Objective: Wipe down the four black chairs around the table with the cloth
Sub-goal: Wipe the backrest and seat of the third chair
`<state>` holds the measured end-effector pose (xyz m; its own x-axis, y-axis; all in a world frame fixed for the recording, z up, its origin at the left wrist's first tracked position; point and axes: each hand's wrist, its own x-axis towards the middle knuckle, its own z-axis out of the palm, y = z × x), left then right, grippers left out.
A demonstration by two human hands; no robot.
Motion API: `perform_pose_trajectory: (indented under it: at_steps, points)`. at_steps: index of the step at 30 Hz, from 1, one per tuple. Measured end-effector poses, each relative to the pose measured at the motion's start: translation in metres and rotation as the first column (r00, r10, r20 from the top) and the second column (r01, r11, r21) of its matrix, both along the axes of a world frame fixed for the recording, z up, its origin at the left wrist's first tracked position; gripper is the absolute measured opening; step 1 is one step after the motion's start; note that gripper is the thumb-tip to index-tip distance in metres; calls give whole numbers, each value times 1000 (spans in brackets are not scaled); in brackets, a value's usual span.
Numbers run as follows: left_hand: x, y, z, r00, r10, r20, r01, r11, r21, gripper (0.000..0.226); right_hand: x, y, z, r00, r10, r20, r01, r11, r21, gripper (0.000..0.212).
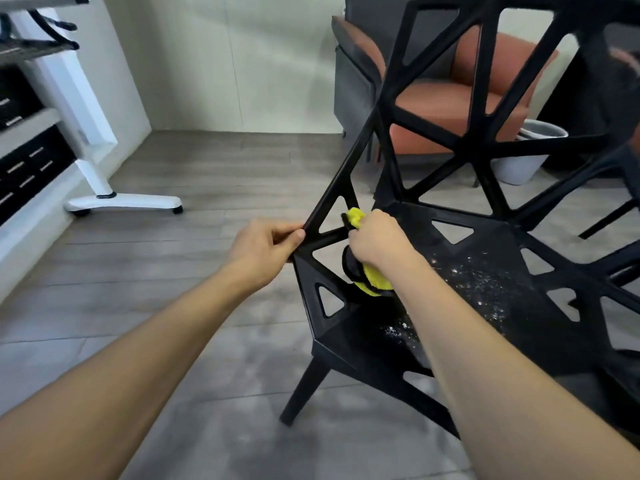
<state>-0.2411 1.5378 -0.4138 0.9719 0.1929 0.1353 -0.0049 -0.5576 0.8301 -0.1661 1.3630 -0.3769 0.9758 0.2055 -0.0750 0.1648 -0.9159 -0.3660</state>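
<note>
Head view — chair: black plastic chair with triangular cut-outs (485, 265) stands on the grey wood-look floor (207, 174), filling the right half; white specks lie scattered on its seat.
Left hand: left hand (263, 251) grips the chair's left frame edge, fingers (287, 233) curled round the bar.
Right hand: right hand (377, 240) clamped on the yellow-and-black cloth (370, 278), pressed against the struts just beside the left hand.
Behind: orange armchair (450, 98), grey plastic bin (526, 157) — near the wall.
Left side: white wheeled stand base (124, 202).
</note>
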Motion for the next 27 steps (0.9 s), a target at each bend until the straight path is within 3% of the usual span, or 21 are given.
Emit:
perform_pose_trajectory:
  at_steps: [7,10,14,16,19,21,23,25,27]
  points:
    - [-2,4,22,995,11,-103,-24,991,-133,21,-90,24,-6,945,247,215,-240,969,-57,28]
    - [-1,5,28,985,35,-170,-68,979,-193,18,-107,21,-2,912,333,239,-333,942,-41,26]
    - [-4,3,36,972,-29,-234,-48,948,-316,15,-81,17,-1,961,183,207,-190,982,12,31]
    - [-2,2,36,974,-2,-227,-68,950,-303,14,-77,19,-3,963,162,217,-160,987,-25,31]
    - [4,2,30,980,93,-178,-117,985,-126,17,-107,21,-6,924,317,216,-321,947,-17,27]
    - [4,1,23,979,129,-159,-145,985,-89,18,-131,22,-7,885,416,211,-422,907,-17,26]
    - [2,-2,19,982,152,-117,-158,987,-43,14,-125,19,1,906,340,253,-366,929,61,25]
    - [2,-4,19,987,129,-98,-134,990,-52,14,-93,12,10,928,81,363,-166,964,210,26]
    - [2,-4,21,986,124,-109,-126,992,-12,20,-49,2,7,934,-131,332,42,964,262,29]
